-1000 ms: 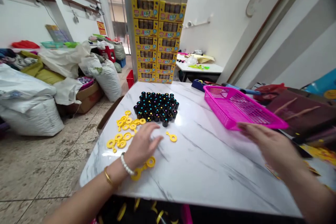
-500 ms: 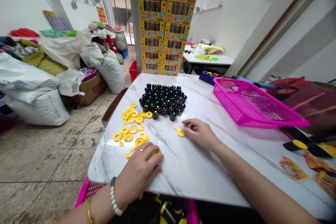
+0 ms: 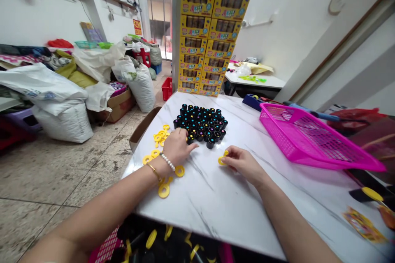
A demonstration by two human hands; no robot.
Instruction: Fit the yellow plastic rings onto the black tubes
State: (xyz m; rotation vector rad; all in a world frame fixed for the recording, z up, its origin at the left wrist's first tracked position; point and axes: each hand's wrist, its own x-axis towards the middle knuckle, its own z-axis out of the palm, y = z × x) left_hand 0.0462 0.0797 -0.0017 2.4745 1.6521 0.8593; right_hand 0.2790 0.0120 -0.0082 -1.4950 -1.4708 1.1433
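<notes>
A cluster of black cylinders (image 3: 200, 121) with small coloured dots on top stands on the white marbled table (image 3: 197, 189). My left hand (image 3: 176, 146) reaches over to the cluster's near left edge; its thumb is stretched out, while the other fingertips are partly hidden among the cylinders. Right of centre, my right hand (image 3: 240, 163) pinches a yellow ring piece (image 3: 221, 160) with a small tab. More yellow ring pieces (image 3: 163, 190) lie on the table around my left hand and wrist, some partly covered by it.
A pink basket (image 3: 308, 135) sits at the right, near a blue tray (image 3: 252, 102). Stacked yellow boxes (image 3: 196, 33) rise at the table's back. Below the front edge are black and yellow parts (image 3: 151, 239). White sacks (image 3: 61, 119) stand on the floor at left.
My left hand has moved forward from the yellow rings to the black cylinders. My right hand has taken hold of the yellow ring piece beside it. The view has shifted somewhat.
</notes>
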